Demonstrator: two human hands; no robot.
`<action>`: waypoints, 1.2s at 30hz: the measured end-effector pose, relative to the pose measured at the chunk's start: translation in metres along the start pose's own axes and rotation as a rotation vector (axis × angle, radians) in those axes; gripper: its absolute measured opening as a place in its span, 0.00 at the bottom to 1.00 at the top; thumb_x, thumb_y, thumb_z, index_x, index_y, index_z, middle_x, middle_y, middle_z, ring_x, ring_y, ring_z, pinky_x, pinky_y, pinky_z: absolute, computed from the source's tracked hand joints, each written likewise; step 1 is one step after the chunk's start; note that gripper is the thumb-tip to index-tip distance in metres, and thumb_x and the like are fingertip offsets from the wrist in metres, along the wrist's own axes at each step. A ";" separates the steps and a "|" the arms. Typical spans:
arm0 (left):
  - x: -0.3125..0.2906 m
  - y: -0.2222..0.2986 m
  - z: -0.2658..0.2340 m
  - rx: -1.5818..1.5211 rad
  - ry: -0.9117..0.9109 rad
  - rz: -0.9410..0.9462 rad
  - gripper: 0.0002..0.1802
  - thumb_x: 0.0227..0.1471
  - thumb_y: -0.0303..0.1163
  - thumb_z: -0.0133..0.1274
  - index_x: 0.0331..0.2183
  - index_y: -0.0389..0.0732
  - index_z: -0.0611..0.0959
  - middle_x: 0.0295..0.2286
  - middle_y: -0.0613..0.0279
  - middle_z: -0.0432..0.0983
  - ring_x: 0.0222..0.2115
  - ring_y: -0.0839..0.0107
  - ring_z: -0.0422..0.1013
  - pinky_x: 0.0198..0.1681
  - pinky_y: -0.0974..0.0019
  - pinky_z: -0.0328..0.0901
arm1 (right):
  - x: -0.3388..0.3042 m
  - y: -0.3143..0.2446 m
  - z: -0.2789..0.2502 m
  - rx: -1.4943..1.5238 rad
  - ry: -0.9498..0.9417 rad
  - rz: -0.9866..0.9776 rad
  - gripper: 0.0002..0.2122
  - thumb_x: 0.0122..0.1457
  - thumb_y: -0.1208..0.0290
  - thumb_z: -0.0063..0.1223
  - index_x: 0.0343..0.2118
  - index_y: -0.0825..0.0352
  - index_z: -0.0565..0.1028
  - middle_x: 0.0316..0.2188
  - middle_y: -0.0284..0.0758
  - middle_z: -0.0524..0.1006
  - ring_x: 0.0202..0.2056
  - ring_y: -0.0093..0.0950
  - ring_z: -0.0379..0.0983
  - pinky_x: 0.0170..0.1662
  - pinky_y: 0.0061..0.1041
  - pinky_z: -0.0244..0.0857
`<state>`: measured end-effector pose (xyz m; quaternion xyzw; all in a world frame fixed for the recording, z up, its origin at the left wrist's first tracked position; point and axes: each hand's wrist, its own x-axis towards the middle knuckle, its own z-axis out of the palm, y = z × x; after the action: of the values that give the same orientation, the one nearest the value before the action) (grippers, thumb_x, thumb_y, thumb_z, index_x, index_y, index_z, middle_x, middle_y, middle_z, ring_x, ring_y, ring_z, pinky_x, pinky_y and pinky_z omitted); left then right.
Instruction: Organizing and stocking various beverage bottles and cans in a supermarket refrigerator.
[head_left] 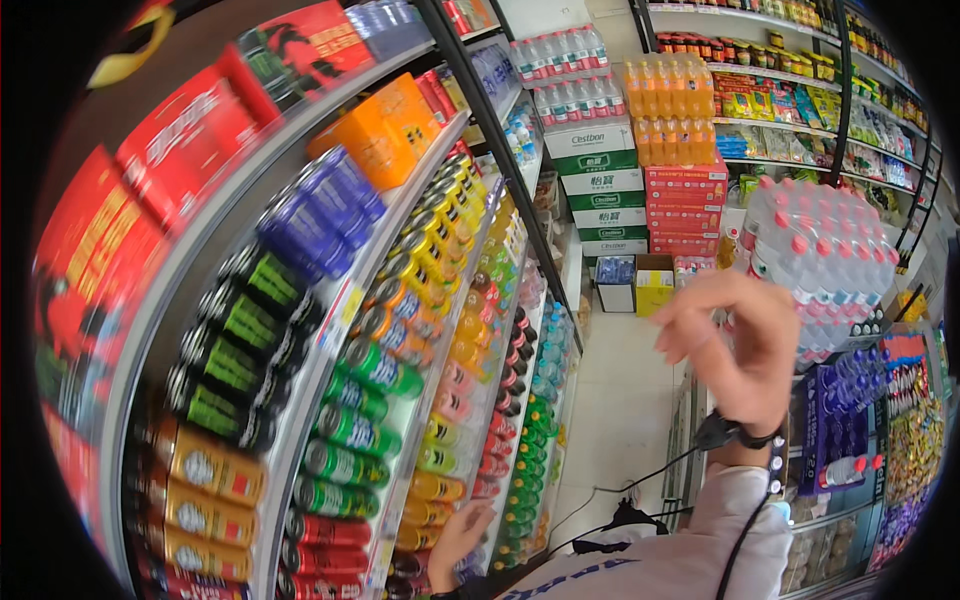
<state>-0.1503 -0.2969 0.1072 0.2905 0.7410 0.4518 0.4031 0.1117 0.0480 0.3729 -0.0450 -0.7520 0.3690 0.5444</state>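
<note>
My left hand (462, 540) is low beside the shelf, its fingers loosely extended and nothing visible in them. Closest to it are orange drink bottles (437, 487) and dark-capped bottles on the lower shelves. My right hand (738, 345) is raised over the aisle, bent at the wrist. Its fingers and thumb curve loosely with a gap between them, and no object shows there. A black band with a cable circles that wrist. Left of my left hand lie red cans (325, 555) and green cans (347, 462) in rows.
Black-and-green cans (245, 325), gold cans (205, 490) and purple can packs (320, 215) fill the upper left shelves. Cartons (605, 205) and orange bottle packs (668, 90) stand at the aisle's end. Wrapped water bottles (825, 250) are stacked on the right. Pale tiles (615, 375) floor the aisle.
</note>
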 end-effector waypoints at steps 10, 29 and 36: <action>0.216 0.081 0.038 0.115 -0.211 0.089 0.18 0.64 0.31 0.54 0.53 0.34 0.77 0.39 0.59 0.82 0.40 0.74 0.76 0.45 0.70 0.70 | 0.112 0.151 -0.007 0.091 0.211 0.070 0.05 0.60 0.79 0.52 0.30 0.73 0.78 0.25 0.35 0.81 0.22 0.20 0.75 0.28 0.19 0.68; 0.551 0.218 0.078 0.197 -0.231 0.235 0.17 0.63 0.30 0.54 0.51 0.35 0.80 0.39 0.57 0.82 0.39 0.72 0.76 0.45 0.67 0.70 | 0.328 0.452 -0.010 0.065 -0.172 0.214 0.05 0.62 0.77 0.54 0.33 0.72 0.79 0.24 0.33 0.79 0.23 0.19 0.76 0.30 0.20 0.67; 0.662 0.271 0.121 0.171 -0.057 0.180 0.17 0.62 0.29 0.54 0.51 0.35 0.79 0.38 0.56 0.81 0.39 0.70 0.77 0.45 0.66 0.71 | 0.375 0.634 -0.027 0.243 -0.326 0.260 0.05 0.61 0.76 0.54 0.34 0.72 0.78 0.24 0.34 0.78 0.23 0.19 0.73 0.30 0.21 0.68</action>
<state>-0.3639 0.3967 0.0981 0.4017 0.7360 0.4128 0.3557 -0.2285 0.6965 0.2882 -0.0156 -0.7679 0.5260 0.3652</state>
